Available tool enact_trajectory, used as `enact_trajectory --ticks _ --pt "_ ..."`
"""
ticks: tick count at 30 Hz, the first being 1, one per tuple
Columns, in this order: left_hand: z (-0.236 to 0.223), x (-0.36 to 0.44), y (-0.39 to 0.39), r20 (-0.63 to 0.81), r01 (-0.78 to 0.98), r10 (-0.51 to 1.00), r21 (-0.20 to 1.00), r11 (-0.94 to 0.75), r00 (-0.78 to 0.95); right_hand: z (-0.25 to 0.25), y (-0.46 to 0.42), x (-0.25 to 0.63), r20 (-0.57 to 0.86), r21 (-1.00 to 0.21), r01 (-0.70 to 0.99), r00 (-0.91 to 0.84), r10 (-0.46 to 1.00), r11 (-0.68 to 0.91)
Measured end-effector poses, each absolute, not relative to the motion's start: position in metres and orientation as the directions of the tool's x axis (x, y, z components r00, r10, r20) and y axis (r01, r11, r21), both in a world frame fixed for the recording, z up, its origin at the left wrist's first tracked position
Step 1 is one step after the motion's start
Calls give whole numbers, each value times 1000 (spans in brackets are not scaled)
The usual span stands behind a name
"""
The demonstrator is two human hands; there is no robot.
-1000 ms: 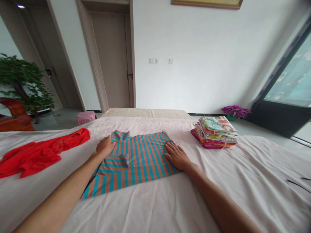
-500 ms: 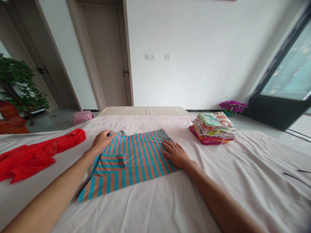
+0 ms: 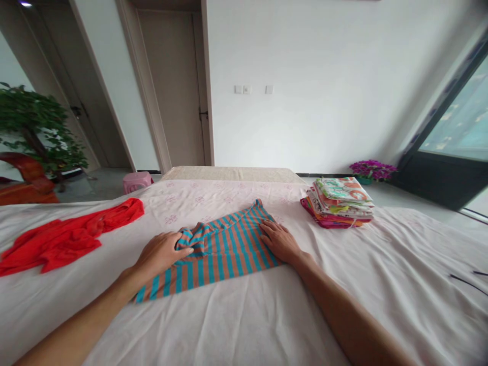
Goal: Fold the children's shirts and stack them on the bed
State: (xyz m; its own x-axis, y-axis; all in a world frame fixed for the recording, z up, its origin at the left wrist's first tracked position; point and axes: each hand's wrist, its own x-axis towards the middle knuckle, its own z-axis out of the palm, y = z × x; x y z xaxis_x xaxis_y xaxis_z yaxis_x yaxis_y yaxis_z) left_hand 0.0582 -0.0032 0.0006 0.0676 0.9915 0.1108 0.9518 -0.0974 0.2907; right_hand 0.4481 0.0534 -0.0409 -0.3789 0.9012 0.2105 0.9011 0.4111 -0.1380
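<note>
A striped shirt (image 3: 229, 251) in turquoise and brown lies partly folded on the pale sheet (image 3: 244, 325). At its left part, my left hand (image 3: 162, 251) grips bunched fabric, with the thumb over the cloth and the other fingers partly hidden. My right hand (image 3: 280, 239) lies flat on the shirt's right edge, fingers stretched out. The far edge of the shirt slants, with its upper right corner sticking up a little beyond my right fingers.
A stack of folded patterned cloth (image 3: 339, 203) stands at the right on the sheet. Crumpled red clothing (image 3: 72, 236) lies at the left. Dark cords (image 3: 468, 284) show at the right edge. Beyond the bed are a pink stool (image 3: 137, 182) and purple flowers (image 3: 373, 170).
My left hand has drawn the shirt's far left part toward me, so its far edge now slants and the cloth bunches. My right hand has stayed flat on the right edge.
</note>
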Motion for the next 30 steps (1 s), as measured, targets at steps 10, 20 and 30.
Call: enact_trajectory --ticks 10,20,30 --pt "-4 46 -16 277 908 960 391 -152 41 -20 52 456 238 -171 908 -339 910 383" --pt "-17 42 -26 123 840 992 542 -34 -39 -9 122 444 252 -131 876 -424 870 465" --pt "-7 47 0 -53 378 983 918 117 -175 1 151 431 249 -206 923 -272 930 326"
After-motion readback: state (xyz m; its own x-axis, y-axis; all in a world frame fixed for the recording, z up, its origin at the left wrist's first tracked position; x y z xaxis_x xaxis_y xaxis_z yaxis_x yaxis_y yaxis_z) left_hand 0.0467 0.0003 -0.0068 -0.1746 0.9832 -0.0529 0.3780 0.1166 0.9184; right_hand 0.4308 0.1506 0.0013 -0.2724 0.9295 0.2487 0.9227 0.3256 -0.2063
